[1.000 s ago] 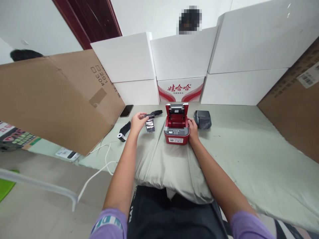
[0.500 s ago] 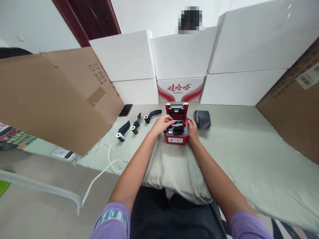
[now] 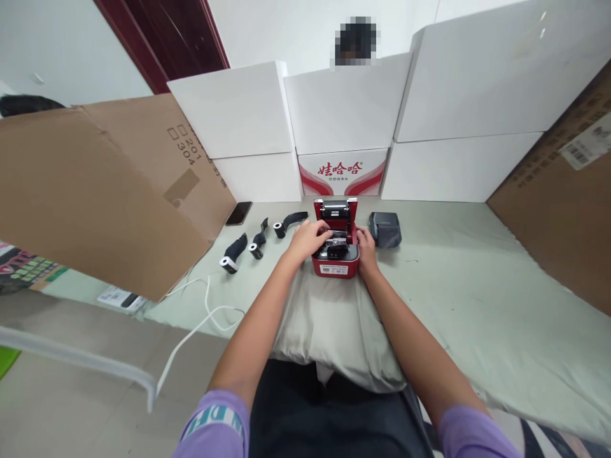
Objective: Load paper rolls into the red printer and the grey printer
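1. Pale green cloth (image 3: 443, 267); centre of frame, a red printer (image 3: 333, 270), lid up.
2. Left hand (image 3: 308, 239) curls at its shiny black roll (image 3: 338, 242), grip unclear; right hand (image 3: 366, 251), loosely bent, touches printer's side.
3. Roll likely light, slippery: hold its ends.

Raised lid (image 3: 335, 209) blocks the rear

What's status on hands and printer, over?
Left hand at black roll inside red printer. Right hand on printer's side. Lid up. Dark boxy item beside right hand.

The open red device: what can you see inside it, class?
A dark roll of shiny film, draping frontward. The left hand covers its left end; whatever lies beneath is hidden.
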Available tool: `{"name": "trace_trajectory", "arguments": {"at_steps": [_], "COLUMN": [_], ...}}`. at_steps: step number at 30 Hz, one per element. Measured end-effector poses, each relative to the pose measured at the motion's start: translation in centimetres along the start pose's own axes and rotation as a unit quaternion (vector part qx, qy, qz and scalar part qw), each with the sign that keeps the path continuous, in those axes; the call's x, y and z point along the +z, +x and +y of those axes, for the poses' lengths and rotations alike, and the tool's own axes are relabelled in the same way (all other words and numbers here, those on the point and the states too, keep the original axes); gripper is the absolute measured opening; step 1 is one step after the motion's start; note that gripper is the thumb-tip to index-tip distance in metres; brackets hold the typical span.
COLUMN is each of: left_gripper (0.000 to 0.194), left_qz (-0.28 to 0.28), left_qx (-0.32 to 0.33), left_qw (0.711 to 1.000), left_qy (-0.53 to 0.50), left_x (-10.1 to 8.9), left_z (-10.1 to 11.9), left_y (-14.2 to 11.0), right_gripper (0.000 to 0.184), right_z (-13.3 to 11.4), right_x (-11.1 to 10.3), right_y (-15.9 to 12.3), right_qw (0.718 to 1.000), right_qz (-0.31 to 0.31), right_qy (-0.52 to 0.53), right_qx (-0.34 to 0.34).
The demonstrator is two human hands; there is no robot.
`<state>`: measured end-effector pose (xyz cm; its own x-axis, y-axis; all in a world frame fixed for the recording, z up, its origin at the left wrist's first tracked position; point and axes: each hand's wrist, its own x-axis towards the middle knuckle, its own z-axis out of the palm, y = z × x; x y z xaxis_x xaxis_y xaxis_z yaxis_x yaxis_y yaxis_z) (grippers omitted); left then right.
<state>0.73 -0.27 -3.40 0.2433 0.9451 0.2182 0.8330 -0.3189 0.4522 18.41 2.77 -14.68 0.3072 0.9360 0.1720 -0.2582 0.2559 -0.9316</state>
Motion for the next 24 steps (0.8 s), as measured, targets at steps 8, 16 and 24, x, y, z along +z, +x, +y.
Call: {"name": "trace_trajectory", "arguments": {"at_steps": [8, 16, 24], "left_gripper": [0.023, 0.037, 0.031], "left_qz": [-0.033, -0.019, 0.034], "left_qx": [-0.015, 0.058, 0.015], "left_qw": [0.998, 0.989, 0.945], "left_qy": [0.05, -0.138, -0.325], "left_x": [0.4, 0.9, 2.8], "left_z": [-0.2, -1.0, -1.6], "left_y": [0.4, -2.0, -2.1], "right_gripper": [0.037, 0.05, 0.073], "right_z": [-0.7, -1.7, -1.9], "right_x": [0.2, 0.3, -0.2], "right_y": [-0.3, -0.9, 0.1], "right_qw": [1.0, 0.999, 0.989], "right_qz": [-0.004, -0.038, -0.134], "right_qy": [-0.003, 0.014, 0.054], "right_qx": [0.007, -0.007, -0.015]}}
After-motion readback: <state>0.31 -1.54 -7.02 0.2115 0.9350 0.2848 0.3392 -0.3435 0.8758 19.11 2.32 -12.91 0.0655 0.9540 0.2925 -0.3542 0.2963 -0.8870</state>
